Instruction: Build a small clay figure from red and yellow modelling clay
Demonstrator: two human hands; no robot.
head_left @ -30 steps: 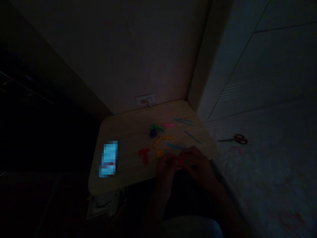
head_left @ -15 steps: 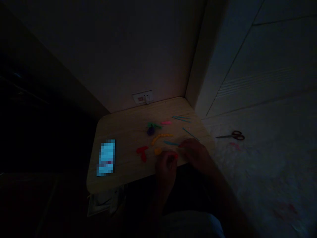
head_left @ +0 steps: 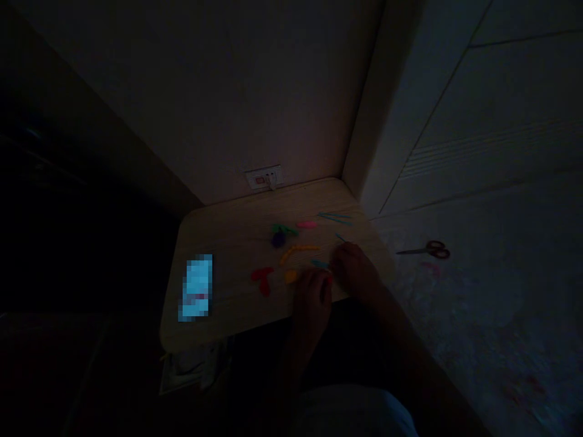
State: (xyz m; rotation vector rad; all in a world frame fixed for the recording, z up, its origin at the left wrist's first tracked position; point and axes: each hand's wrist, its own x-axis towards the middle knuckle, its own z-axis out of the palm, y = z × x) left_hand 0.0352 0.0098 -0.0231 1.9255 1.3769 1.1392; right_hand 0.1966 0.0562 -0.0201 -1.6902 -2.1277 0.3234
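Holds a small red piece [head_left: 328, 278] at the fingertips of the left hand [head_left: 313, 297], pinching it near the wooden table's [head_left: 228, 303] near edge, right of the middle. Has the right hand [head_left: 355, 270] just beside, toward the near right corner, with fingers curled downward; cannot tell in this gloom whether gripping anything. Covers one end of a flat blue strip [head_left: 320, 264] with that hand. Brings the same hand right up to a thin blue strip [head_left: 340, 237] nearer the right edge; cannot tell if touching.

Shows a yellow square [head_left: 290, 277] just left of the left hand, then, farther toward the left edge, a cluster of red pieces [head_left: 263, 279]. Has a lumpy yellow arc [head_left: 298, 249] lying beyond the square. Continues toward the far edge with a dark blue lump [head_left: 279, 240] against green pieces [head_left: 288, 230], then a pink piece [head_left: 307, 224]. Ends near the far right corner with a pair of thin blue strips [head_left: 334, 218].

Includes a lit phone [head_left: 197, 288], screen blurred into blocks, along the left edge. Beyond the far edge, includes a wall socket [head_left: 264, 178] with a plug in it. Past the right edge, includes scissors [head_left: 426, 249] on a pale surface.
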